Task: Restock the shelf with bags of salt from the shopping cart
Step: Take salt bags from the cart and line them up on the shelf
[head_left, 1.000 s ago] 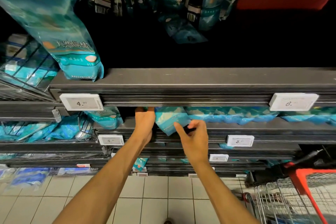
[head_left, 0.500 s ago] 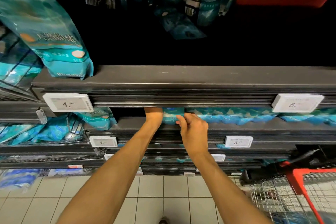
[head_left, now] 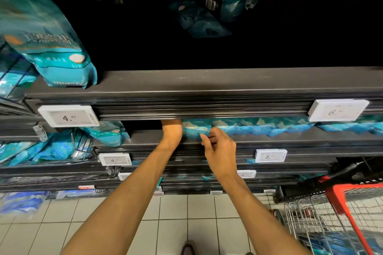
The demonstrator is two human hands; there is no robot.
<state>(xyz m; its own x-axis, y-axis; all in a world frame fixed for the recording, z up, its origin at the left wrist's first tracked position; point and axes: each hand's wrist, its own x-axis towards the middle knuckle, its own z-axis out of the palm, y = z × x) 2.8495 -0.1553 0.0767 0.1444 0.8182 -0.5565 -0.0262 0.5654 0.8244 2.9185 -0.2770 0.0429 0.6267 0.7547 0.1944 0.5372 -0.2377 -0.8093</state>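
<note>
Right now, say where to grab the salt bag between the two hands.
Take the salt bag by its lower front edge, from the aisle side. Only that edge shows below the shelf lip; the left hand and neighbouring bags crowd its sides.

Both forearms (head_left: 124, 203) are seen bare, with no sleeves. A dark shoe toe (head_left: 187, 248) is glimpsed below. No jewellery is worn.

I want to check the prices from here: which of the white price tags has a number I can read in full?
The big price tag at upper left, reading 4.90. The others show only a leading digit or are blurred.
</note>
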